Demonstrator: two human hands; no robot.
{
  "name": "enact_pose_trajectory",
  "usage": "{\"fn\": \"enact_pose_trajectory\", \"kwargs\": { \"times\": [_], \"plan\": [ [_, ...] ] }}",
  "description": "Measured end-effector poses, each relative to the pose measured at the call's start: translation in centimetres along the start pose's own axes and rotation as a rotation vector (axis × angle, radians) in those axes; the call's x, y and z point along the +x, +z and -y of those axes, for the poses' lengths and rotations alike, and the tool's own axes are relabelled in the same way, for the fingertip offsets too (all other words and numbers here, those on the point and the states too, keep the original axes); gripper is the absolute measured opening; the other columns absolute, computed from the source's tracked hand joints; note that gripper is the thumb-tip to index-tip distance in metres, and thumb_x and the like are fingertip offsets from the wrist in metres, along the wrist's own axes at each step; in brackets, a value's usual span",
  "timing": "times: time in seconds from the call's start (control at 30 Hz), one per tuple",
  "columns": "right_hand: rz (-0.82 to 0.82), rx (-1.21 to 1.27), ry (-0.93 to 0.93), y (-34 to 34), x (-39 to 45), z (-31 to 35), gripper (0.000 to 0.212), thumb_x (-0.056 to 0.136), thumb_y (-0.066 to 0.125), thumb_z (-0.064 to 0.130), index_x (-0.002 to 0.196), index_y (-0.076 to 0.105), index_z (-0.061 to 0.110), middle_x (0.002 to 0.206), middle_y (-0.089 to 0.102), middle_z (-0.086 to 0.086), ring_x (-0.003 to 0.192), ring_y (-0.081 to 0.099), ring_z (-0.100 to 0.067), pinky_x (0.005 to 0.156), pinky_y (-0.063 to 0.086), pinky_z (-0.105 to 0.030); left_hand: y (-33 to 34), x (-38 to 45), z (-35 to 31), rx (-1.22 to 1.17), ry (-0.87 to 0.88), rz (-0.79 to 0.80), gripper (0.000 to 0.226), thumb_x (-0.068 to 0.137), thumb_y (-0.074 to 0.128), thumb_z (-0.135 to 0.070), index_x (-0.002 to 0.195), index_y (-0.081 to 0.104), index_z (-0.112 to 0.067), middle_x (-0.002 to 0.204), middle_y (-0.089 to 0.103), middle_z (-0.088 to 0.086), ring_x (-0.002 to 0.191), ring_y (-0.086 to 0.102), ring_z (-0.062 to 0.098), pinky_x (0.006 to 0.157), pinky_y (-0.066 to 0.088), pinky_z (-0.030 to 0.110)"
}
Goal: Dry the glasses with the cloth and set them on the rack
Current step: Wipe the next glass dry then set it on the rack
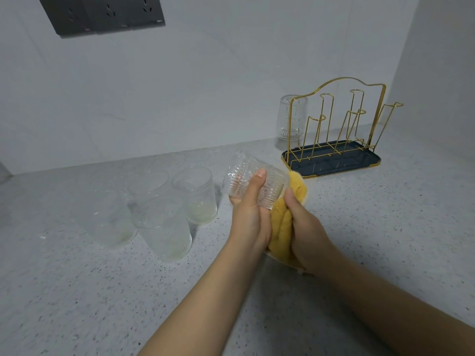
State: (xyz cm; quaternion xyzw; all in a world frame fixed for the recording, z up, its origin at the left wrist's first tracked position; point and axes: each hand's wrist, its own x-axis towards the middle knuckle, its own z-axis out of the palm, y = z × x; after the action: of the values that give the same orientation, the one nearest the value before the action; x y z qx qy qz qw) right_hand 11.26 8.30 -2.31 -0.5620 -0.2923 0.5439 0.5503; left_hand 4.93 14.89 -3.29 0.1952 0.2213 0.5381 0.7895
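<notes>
My left hand [250, 217] grips a ribbed clear glass [241, 179], tipped on its side above the counter. My right hand [305, 227] holds a yellow cloth [282, 227] bunched against the glass's open end. Several more clear glasses [164, 209] stand upright in a cluster to the left. The gold wire rack [341, 124] on its dark tray [331, 164] stands at the back right. One glass [290, 119] hangs upside down on the rack's far left peg.
The speckled grey counter [102, 291] runs to a white wall, with a corner wall just right of the rack. A dark socket panel [102, 14] is mounted on the wall at upper left.
</notes>
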Motion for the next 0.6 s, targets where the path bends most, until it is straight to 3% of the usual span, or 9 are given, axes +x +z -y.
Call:
{"fn": "enact_pose_trajectory", "kwargs": {
  "times": [0.07,0.13,0.23,0.3,0.4,0.53,0.6],
  "plan": [
    [0.035,-0.069,0.001,0.2,-0.3,-0.8,0.08,0.072,0.039,0.076,0.13,0.051,0.023,0.124,0.06,-0.007,0.116,0.054,-0.027,0.108,0.034,-0.049,-0.1,0.3,-0.3,0.02,0.06,-0.032,0.089,0.068,0.085,-0.016,0.144,0.04,-0.01,0.131,0.06,0.015,0.112,0.065,0.028,0.081,0.059,0.039],
    [0.06,-0.187,-0.055,0.6,-0.8,-1.0,0.082,0.068,0.034,0.077,0.13,0.049,0.026,0.125,0.059,-0.003,0.118,0.052,-0.024,0.11,0.031,-0.048,-0.4,0.8,-0.7,0.03,0.128,-0.043,0.088,0.071,0.083,-0.013,0.145,0.036,-0.013,0.135,0.057,0.017,0.115,0.063,0.029,0.091,0.056,0.043],
    [0.083,-0.194,-0.159,0.1,-1.0,-0.7,0.058,0.077,0.033,0.064,0.12,0.053,0.03,0.109,0.064,0.006,0.108,0.057,-0.017,0.106,0.037,-0.04,-0.5,0.9,-0.7,0.037,0.132,0.019,0.104,0.06,0.089,-0.022,0.147,0.034,-0.012,0.137,0.055,0.021,0.12,0.06,0.033,0.1,0.048,0.052],
    [0.067,-0.056,-0.171,-0.2,-0.7,-0.2,0.044,0.09,0.036,0.05,0.121,0.054,0.026,0.104,0.065,0.007,0.102,0.06,-0.015,0.098,0.043,-0.036,-0.4,0.3,-0.1,0.065,0.081,0.03,0.104,0.057,0.091,-0.023,0.145,0.036,-0.011,0.134,0.058,0.02,0.115,0.063,0.033,0.095,0.053,0.049],
    [0.001,0.108,-0.086,-0.8,0.4,0.1,0.035,0.093,0.04,0.047,0.108,0.061,0.023,0.104,0.068,-0.001,0.099,0.063,-0.019,0.097,0.044,-0.038,-0.1,-0.2,0.8,0.051,0.021,0.011,0.099,0.057,0.088,-0.021,0.142,0.039,-0.013,0.13,0.061,0.019,0.109,0.067,0.032,0.084,0.057,0.045],
    [0.051,0.165,0.011,-0.4,1.1,-0.6,0.047,0.09,0.043,0.051,0.123,0.058,0.022,0.122,0.063,-0.006,0.111,0.059,-0.025,0.106,0.038,-0.045,0.1,-0.2,0.3,0.045,0.05,-0.011,0.1,0.055,0.088,-0.022,0.142,0.041,-0.012,0.13,0.061,0.019,0.112,0.065,0.033,0.085,0.058,0.045],
    [0.045,0.004,0.035,-0.1,0.6,-0.7,0.059,0.085,0.042,0.061,0.129,0.052,0.022,0.126,0.059,-0.007,0.115,0.055,-0.027,0.107,0.035,-0.047,0.2,-0.1,-0.1,0.104,0.109,-0.017,0.077,0.068,0.085,-0.014,0.134,0.046,-0.02,0.129,0.061,0.016,0.114,0.064,0.031,0.091,0.055,0.047]
  ]
}}
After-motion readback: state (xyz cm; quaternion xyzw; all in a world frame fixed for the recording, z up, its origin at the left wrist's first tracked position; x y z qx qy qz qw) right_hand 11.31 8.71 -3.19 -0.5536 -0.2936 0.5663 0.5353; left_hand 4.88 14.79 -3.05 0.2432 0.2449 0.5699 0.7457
